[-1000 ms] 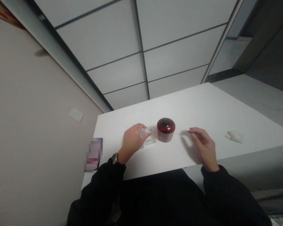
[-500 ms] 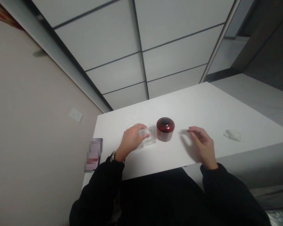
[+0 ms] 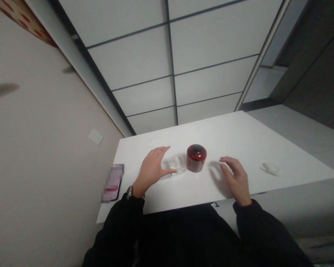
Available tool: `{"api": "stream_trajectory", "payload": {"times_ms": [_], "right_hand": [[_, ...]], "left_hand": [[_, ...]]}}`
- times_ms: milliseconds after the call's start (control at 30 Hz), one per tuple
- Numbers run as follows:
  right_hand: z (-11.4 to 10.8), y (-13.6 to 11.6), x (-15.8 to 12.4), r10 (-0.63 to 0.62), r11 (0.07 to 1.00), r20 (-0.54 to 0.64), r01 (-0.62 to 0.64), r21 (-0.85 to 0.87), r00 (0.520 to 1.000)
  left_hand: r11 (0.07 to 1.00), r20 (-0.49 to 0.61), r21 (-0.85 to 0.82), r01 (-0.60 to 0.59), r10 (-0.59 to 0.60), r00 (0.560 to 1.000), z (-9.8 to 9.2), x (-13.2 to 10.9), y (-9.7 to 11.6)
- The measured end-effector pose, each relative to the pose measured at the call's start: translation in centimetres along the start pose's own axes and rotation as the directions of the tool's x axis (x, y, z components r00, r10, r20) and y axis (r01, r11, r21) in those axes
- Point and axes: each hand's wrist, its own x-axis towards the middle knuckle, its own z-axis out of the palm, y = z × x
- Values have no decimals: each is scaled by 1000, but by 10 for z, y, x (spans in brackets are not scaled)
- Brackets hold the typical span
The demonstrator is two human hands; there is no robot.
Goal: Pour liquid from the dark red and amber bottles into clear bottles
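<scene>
Phone (image 3: pixel 113 183) with a pixelated screen lies at the left end of the white table (image 3: pixel 225 139) in the head view, below a wall socket (image 3: pixel 95 137). A crumpled white tissue or cloth (image 3: pixel 269 168) lies toward the right end. A dark red bottle (image 3: pixel 196 160) with a black cap stands upright mid-table, just beside the clear glass container (image 3: pixel 177 165) and between it and the right hand (image 3: pixel 236 180). Another clear piece shows partly past the left hand (image 3: pixel 151 167); whether it is separate I cannot tell. The left hand, a watch (image 3: pixel 129 191) at its wrist, spreads thumb and fingers wide around the container's left side; contact is unclear. The right hand hovers, palm inward, fingers loosely curved, thumb slightly apart from them.
</scene>
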Motion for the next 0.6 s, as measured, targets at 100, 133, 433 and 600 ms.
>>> {"api": "stream_trajectory", "payload": {"times_ms": [100,133,433,600], "right_hand": [[8,-6,-2,-89,991,119,99,-87,989],[12,-6,-3,-72,994,166,85,-72,983],[47,7,-5,71,983,470,-142,119,880],[47,6,-7,96,980,461,-166,114,882]], "left_hand": [[986,17,-142,85,-83,996,6,-25,-18],[971,35,-212,114,-109,993,10,-32,-24],[811,-3,-564,157,-192,981,42,-45,-42],[787,-16,-605,126,-170,985,48,-46,-43]]}}
